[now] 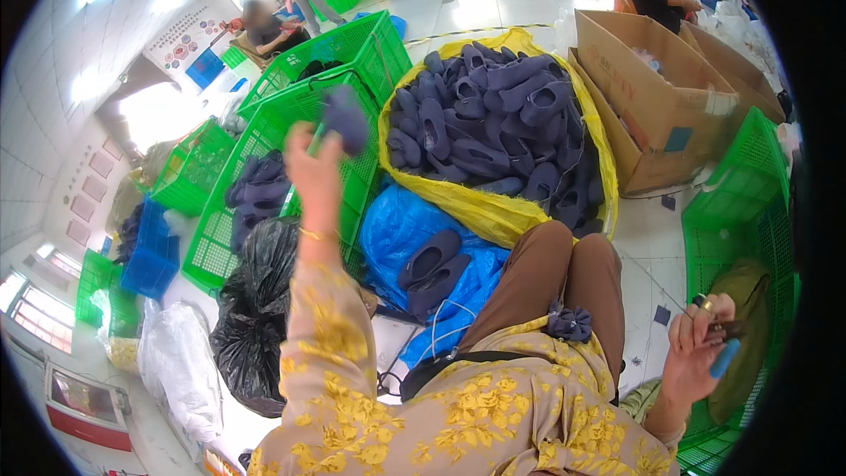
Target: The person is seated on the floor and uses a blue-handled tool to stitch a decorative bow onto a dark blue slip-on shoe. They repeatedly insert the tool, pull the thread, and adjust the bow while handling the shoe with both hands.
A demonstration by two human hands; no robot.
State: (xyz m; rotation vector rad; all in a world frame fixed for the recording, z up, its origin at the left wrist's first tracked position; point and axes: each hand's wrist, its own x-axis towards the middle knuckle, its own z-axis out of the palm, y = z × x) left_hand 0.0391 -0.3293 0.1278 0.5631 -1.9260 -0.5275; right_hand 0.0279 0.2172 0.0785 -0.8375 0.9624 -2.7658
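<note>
My left hand (314,167) reaches out over a green crate (220,203), its fingers apart. A dark purple-grey slip-on shoe (345,121), blurred by motion, is just beyond the fingertips and looks loose from them. At the far right, my right hand (692,344) is closed on a small dark tool (724,331). A blue piece (724,359) shows by its fingers; whether it belongs to the tool is unclear. Beyond my knees stands a yellow sack (441,196) heaped with similar shoes (493,97). Two more shoes (432,269) lie on a blue plastic bag (379,234) left of my legs.
Shoes (257,189) lie in the green crate. A black plastic bag (256,317) sits near my left arm. Cardboard boxes (656,106) stand at the far right. Beside my right hand is another green crate (736,185) with olive cloth (740,344). Several people are farther back.
</note>
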